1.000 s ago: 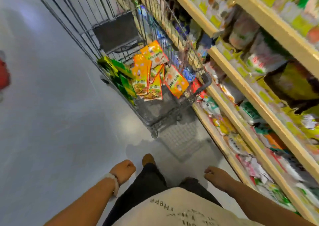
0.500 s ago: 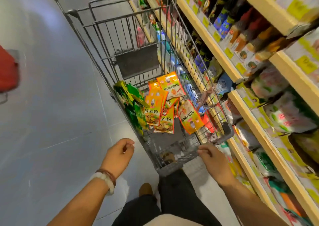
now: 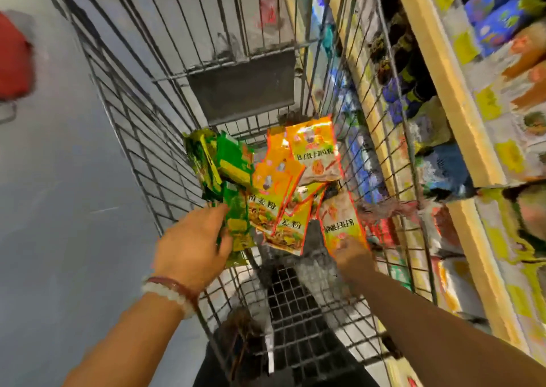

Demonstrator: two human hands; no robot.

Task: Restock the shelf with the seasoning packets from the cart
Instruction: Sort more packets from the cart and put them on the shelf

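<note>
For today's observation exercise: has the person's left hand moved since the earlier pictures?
Yes. The left hand has gone forward from outside the cart to the green packets lying inside it.

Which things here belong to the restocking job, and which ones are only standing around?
Belong to the job:
- orange packets and green packets in the cart
- the shelf
- left hand on the green packets, right hand at an orange packet

Only around:
- red object on the floor
- goods already on the shelf

Cart [image 3: 153,138] – bare metal wire; seasoning packets [image 3: 313,150] – glossy plastic
</note>
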